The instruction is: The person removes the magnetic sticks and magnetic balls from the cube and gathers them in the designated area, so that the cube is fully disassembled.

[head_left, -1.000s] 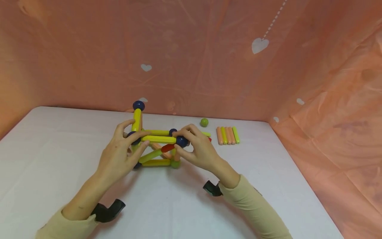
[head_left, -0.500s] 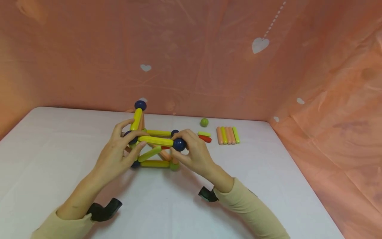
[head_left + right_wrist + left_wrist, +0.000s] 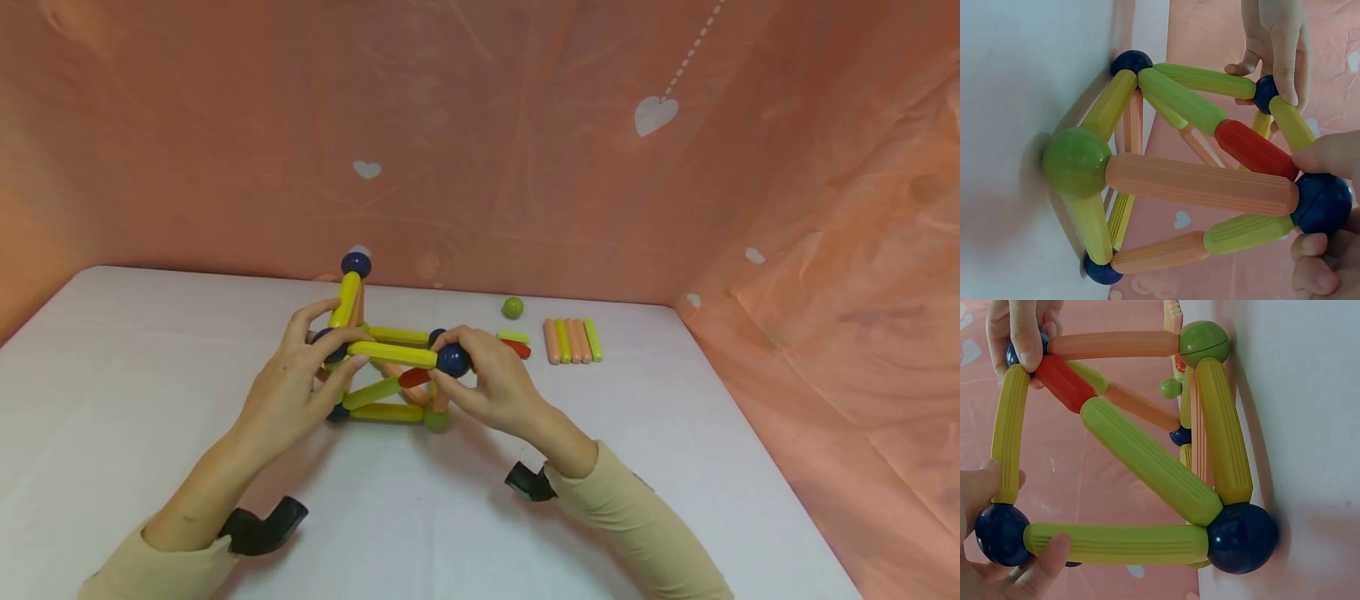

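Note:
A frame of magnetic building sticks and balls stands on the white table. My left hand point(image 3: 288, 379) holds its upper left blue ball point(image 3: 1002, 534), fingers also at the adjoining ends of the yellow stick point(image 3: 393, 354) and the green stick point(image 3: 1116, 544). At that yellow stick's other end, my right hand point(image 3: 502, 387) pinches another blue ball point(image 3: 1322, 203) between thumb and fingers. A diagonal of a long green stick point(image 3: 1147, 459) and a short red stick point(image 3: 1255, 150) crosses the front face, its red end right at the right-hand ball. An orange stick point(image 3: 1200, 184) runs from this ball to a lower green ball point(image 3: 1075, 162).
Behind the right hand lie a loose green ball point(image 3: 513, 307), a short green stick point(image 3: 513, 337) and a red stick point(image 3: 517, 349). Right of them is a row of orange, yellow and green sticks point(image 3: 574, 342). A blue ball point(image 3: 356, 265) tops the frame's back left. Pink cloth point(image 3: 480, 167) hangs behind.
The right hand and its blue ball have shifted slightly left and down, uncovering the loose short sticks. The diagonal's red stick dipped mostly behind the yellow stick, then showed below it again.

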### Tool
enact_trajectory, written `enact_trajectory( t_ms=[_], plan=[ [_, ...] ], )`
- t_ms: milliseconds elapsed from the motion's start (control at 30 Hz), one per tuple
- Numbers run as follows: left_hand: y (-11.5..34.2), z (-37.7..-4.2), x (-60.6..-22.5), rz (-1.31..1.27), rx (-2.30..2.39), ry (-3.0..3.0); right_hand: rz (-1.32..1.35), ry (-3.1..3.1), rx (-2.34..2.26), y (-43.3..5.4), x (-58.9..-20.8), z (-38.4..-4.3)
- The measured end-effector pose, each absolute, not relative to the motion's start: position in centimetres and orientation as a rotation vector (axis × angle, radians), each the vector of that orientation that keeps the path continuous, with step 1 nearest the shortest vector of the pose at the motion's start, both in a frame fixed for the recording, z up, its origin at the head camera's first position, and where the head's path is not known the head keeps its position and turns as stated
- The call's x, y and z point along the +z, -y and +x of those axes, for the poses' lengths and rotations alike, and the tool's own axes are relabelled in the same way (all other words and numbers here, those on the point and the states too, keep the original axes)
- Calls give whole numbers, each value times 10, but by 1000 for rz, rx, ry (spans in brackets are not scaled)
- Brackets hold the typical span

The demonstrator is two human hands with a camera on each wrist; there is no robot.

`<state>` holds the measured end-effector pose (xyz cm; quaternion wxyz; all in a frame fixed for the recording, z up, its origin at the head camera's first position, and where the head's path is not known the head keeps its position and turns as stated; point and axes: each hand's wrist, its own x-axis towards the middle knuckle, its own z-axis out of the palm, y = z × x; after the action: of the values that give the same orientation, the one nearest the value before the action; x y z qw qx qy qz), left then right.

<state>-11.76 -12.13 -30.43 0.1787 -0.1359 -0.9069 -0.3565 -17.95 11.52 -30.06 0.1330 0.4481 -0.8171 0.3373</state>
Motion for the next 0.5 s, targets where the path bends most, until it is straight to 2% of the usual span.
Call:
enact_trajectory(
  t_ms=[500],
  plan=[
    [128,-118,-307,-391,-967,2510,1274,2438,1347,-115,-301,-177]
  ],
)
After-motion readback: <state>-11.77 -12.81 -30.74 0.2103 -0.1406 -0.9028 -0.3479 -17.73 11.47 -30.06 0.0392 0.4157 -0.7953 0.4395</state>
